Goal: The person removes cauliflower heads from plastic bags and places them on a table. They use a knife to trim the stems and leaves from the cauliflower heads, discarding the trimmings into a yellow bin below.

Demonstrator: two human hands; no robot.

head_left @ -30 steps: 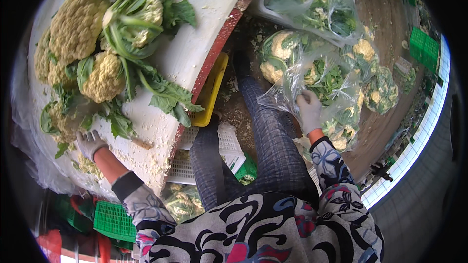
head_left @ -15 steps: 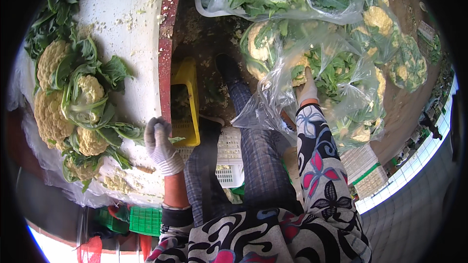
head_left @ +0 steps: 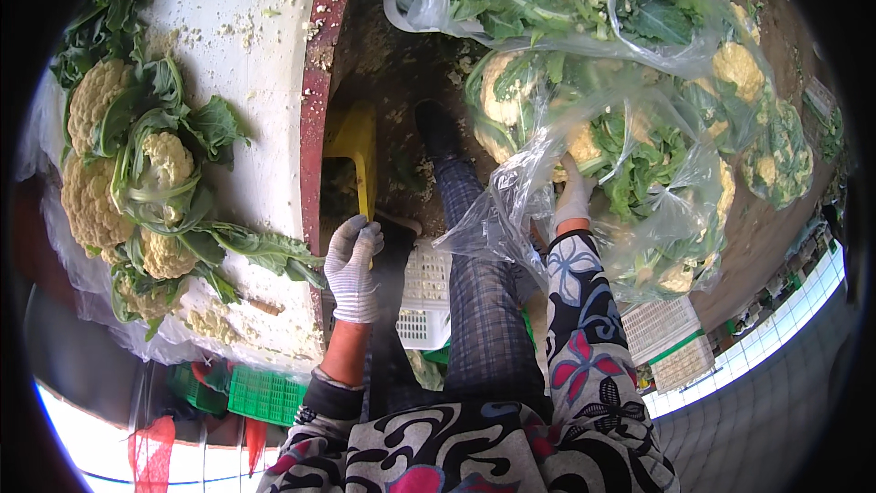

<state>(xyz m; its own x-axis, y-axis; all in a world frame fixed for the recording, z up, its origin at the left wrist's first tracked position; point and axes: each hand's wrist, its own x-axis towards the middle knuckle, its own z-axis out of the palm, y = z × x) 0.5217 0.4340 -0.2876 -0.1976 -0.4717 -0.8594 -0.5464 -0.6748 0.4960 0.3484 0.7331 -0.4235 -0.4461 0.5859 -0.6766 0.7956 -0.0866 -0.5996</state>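
My left hand (head_left: pixel 353 267), in a striped knit glove, has its fingers curled in beside the table's edge. Whether anything sits in them cannot be made out. On my right side, my gloved right hand (head_left: pixel 573 196) reaches into the mouth of a clear plastic bag (head_left: pixel 516 210). It lies against a cauliflower (head_left: pixel 584 144) inside, its fingers partly hidden by film and leaves. More leafy cauliflowers, such as a pale head (head_left: pixel 500 96), fill this bag. To my left, several cauliflowers (head_left: pixel 96 201) with green leaves rest on the white tabletop (head_left: pixel 242 64).
The table has a dark red edge (head_left: pixel 315 119) dotted with crumbs. Beneath it stands a yellow crate (head_left: pixel 363 151). White baskets (head_left: pixel 424 283) are between my legs, and a green crate (head_left: pixel 265 394) stands lower left. Another bag of leafy cauliflower (head_left: pixel 547 0) lies ahead.
My left hand has moved right, off the table's edge, and away from the leaf tip. My right hand has shifted slightly left and back within the bag's mouth. The whole view has shifted slightly.
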